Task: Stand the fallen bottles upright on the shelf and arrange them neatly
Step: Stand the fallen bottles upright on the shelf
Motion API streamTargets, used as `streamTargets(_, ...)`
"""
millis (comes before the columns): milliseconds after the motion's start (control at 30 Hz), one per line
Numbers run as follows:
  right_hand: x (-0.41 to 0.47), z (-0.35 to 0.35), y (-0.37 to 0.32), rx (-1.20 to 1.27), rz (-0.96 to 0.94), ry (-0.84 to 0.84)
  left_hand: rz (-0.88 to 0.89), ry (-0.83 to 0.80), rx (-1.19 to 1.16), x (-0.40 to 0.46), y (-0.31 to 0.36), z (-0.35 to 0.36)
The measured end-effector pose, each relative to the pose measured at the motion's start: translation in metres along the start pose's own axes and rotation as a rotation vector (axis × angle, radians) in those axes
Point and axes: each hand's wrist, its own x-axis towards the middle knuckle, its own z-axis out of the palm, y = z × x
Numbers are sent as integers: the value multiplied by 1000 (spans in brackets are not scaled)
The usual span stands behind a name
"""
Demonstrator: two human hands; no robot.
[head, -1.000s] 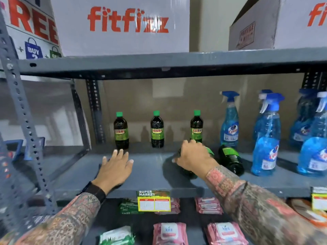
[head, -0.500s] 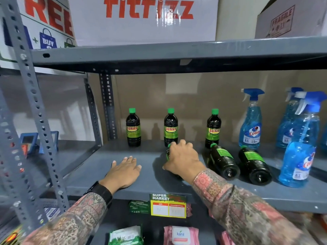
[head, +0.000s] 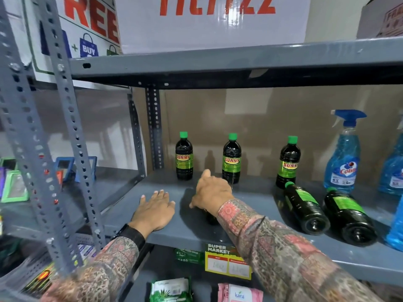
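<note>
Three dark bottles with green caps and green "SUNNY" labels stand upright at the back of the grey shelf (head: 257, 216): the left one (head: 184, 156), the middle one (head: 231, 159) and the right one (head: 288, 163). Two more lie on their sides to the right, one (head: 305, 207) beside the other (head: 346, 215), bases toward me. My right hand (head: 212, 194) is closed over another lying dark bottle (head: 212, 219), mostly hidden under my palm and wrist. My left hand (head: 156, 209) rests flat and open on the shelf, just left of it.
Blue spray bottles (head: 342, 158) stand at the right end of the shelf. A grey upper shelf (head: 218, 62) with white cartons hangs close overhead. Perforated uprights (head: 72, 136) stand at the left. Wipe packs (head: 171, 289) and a yellow price tag (head: 227, 263) are below.
My right hand has slid left along the shelf with the lying bottle under it, away from the two fallen bottles. My left hand stayed flat. My view has shifted left and closer.
</note>
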Motion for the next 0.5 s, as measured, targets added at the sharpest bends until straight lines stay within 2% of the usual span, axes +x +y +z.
streamTargets(167, 7, 10, 2, 104, -15, 74, 4, 7, 4, -2, 1, 0)
streamTargets(267, 9, 15, 5, 295, -91, 166, 1, 11, 9, -2, 2, 0)
streamTargets(433, 4, 34, 7, 614, -279, 455, -5, 11, 17, -3, 3, -1)
streamTargets(500, 4, 42, 8, 735, -314, 480, -7, 9, 13, -4, 4, -1)
